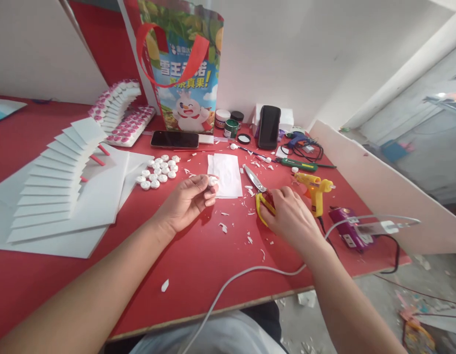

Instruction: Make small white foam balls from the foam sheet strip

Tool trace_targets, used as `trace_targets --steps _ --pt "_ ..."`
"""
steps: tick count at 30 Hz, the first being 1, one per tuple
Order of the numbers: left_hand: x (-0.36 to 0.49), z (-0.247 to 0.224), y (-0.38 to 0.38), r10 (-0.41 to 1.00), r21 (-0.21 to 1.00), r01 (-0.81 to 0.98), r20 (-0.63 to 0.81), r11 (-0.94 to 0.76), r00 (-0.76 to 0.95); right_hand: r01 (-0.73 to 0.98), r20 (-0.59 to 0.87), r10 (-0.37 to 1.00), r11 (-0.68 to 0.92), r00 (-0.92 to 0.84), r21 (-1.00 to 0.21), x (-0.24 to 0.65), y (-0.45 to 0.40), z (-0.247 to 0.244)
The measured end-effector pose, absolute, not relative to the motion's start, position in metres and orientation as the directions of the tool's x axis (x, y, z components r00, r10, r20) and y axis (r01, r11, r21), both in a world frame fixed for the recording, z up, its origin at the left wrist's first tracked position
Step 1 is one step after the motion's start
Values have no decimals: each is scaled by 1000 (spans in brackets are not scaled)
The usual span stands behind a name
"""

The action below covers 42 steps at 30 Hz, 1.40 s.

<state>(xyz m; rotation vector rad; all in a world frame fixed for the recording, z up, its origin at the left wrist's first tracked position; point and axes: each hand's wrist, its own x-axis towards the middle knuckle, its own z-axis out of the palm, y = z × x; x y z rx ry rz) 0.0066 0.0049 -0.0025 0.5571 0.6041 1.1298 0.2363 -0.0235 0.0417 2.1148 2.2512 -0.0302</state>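
Note:
My left hand [193, 199] pinches a small white foam rosette [213, 181] between thumb and fingertips, above the edge of a white paper sheet [228, 174]. My right hand [288, 214] is closed over the yellow handles of a pair of scissors [255, 179], whose blades point away to the left, near the red tabletop. Its fingertips are partly hidden. A cluster of similar white rosettes [163, 171] lies to the left of the paper. White trimmings [223, 227] are scattered around both hands.
Fanned white boards [54, 182] lie at left, pink-dotted pieces [130, 125] behind them. A printed bag [187, 73], phone [175, 139] and paint jars [230, 128] stand at the back. Right are a yellow glue gun [315, 189], purple power strip [348, 228] and white cable [250, 269].

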Motion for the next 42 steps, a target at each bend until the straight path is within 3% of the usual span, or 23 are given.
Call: trace_targets --steps 5,12,15,18,20,23,29,37,42 --pt "6 -3 4 933 669 -656 -180 348 312 992 -218 975 -19 46 125 238 -18 42" --pt "3 -2 4 935 651 -674 -199 349 292 1000 -352 936 -3 6 8 255 -5 47" --pt "5 1 3 931 620 -694 -229 366 286 996 -265 964 -11 -14 -90 268 -14 41" --pt "7 3 2 923 587 -712 -259 385 285 957 -111 993 7 -41 -289 275 -28 35" --pt "9 4 0 918 574 -718 -285 394 276 909 -38 995 65 -88 -412 273 -38 36" --pt "10 3 -1 916 568 -721 -306 396 261 854 45 980 192 -194 -484 261 -50 40" --pt "12 1 -2 924 647 -661 -290 381 250 829 161 947 321 -278 -459 235 -57 33" --pt "17 -2 -6 952 711 -634 -202 304 231 884 191 934 349 -301 -312 217 -55 28" --pt "20 -3 -7 957 755 -591 -184 284 225 896 177 944 322 -279 -306 215 -54 26"
